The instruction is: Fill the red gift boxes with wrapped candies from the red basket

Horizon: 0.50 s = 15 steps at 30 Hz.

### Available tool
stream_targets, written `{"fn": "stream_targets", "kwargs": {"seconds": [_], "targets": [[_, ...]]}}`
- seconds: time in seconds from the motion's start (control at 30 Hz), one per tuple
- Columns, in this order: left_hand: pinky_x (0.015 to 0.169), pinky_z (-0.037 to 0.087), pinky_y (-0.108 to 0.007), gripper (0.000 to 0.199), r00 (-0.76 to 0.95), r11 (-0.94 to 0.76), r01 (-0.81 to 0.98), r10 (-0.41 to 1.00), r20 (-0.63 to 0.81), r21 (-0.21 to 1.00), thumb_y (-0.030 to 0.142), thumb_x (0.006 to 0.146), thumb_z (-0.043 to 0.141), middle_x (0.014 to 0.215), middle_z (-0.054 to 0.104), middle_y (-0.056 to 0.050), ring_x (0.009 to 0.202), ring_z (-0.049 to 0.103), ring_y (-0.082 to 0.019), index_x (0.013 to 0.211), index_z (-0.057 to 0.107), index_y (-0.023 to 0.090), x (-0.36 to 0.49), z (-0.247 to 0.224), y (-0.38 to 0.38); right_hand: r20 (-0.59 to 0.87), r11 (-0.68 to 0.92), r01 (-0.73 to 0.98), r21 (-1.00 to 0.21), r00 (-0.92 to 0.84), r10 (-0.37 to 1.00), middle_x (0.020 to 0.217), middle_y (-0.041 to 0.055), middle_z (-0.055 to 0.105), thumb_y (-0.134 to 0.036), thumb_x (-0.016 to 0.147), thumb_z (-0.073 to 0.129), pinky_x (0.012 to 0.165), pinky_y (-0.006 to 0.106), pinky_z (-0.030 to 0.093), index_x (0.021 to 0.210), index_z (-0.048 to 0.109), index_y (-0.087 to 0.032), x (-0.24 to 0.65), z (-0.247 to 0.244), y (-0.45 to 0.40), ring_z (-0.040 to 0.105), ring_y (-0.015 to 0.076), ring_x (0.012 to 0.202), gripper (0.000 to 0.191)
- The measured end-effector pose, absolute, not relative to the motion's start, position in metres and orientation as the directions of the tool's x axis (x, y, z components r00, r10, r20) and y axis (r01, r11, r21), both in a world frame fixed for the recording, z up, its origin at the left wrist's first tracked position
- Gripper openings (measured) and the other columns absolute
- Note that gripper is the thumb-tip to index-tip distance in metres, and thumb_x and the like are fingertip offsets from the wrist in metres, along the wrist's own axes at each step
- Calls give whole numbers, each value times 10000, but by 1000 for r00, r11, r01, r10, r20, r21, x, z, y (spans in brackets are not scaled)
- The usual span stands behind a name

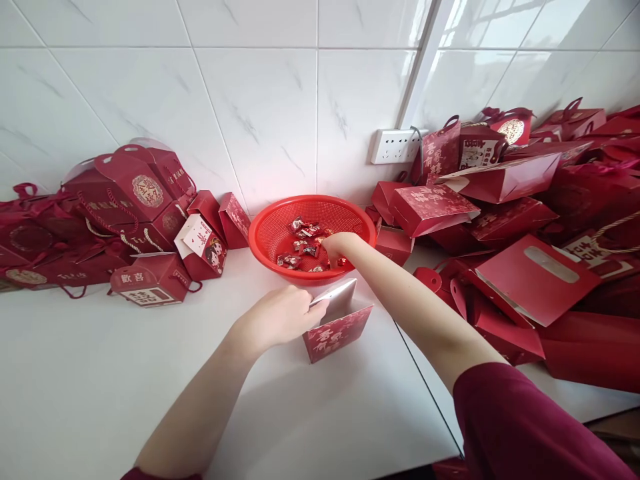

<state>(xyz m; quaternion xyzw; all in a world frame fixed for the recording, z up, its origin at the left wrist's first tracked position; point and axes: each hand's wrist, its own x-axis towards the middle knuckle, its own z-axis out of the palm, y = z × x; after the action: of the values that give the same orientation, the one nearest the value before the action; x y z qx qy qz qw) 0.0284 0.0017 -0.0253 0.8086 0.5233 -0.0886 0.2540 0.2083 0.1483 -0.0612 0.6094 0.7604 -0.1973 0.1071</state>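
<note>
Red basket (275, 230) surrounds the right hand (336, 248), wrist bent down.

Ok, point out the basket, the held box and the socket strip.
Basket (320, 212): head view, its inner back wall.
Held box (337, 335): head view, its printed front side.
Socket strip (394, 147): head view, its white face.

Candies (306, 247) in basket (336, 212), box (339, 333) before it, box stack (125, 193) left, box heap (537, 277) right

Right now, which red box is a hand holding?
The open-topped box in front of the red basket: the left hand grips its edge; no hand touches the others.
</note>
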Motion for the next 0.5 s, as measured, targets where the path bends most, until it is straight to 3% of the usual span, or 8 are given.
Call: {"fn": "stream_targets", "kwargs": {"seconds": [0.13, 0.23, 0.3, 0.43, 0.5], "targets": [[484, 188, -324, 489, 463, -343, 877, 791, -400, 335, 509, 939, 302, 536, 390, -17, 460, 296, -136, 562, 285, 199, 30, -22, -1, -400, 165, 973, -159, -216, 891, 919, 56, 723, -256, 749, 809, 782, 352, 540, 983, 721, -142, 206, -69, 153, 684, 212, 852, 276], [474, 196, -320, 496, 505, -378, 852, 776, -378, 362, 522, 946, 292, 533, 387, -15, 458, 301, -137, 568, 309, 201, 28, -23, 0, -298, 170, 966, -193, -222, 928, 887, 105, 724, -146, 686, 829, 737, 335, 525, 889, 711, -116, 209, -69, 148, 678, 231, 832, 237], [480, 220, -310, 480, 521, -393, 839, 778, -351, 376, 508, 948, 308, 551, 424, -17, 467, 347, -138, 588, 378, 199, 25, -25, 3, -159, 188, 950, -249, -231, 960, 921, 139, 725, -144, 684, 821, 717, 310, 499, 913, 704, -119, 213, -67, 138, 671, 256, 867, 258], [500, 253, -292, 348, 553, -439, 807, 797, -244, 394, 430, 941, 378, 604, 499, -17, 501, 430, -146, 744, 544, 196, 20, -25, 8, 161, 260, 886, -384, -213, 964, 1047, 99, 703, -380, 901, 642, 745, 280, 482, 1157, 604, -163, 222, -59, 103, 640, 212, 937, 337], [506, 265, -288, 285, 581, -477, 782, 790, -194, 401, 399, 938, 407, 643, 536, -17, 535, 467, -155, 822, 574, 200, 19, -23, 9, 301, 329, 778, -535, -188, 935, 957, 58, 703, -432, 941, 574, 726, 280, 492, 1088, 613, -178, 227, -55, 81, 637, 183, 839, 297]]}}
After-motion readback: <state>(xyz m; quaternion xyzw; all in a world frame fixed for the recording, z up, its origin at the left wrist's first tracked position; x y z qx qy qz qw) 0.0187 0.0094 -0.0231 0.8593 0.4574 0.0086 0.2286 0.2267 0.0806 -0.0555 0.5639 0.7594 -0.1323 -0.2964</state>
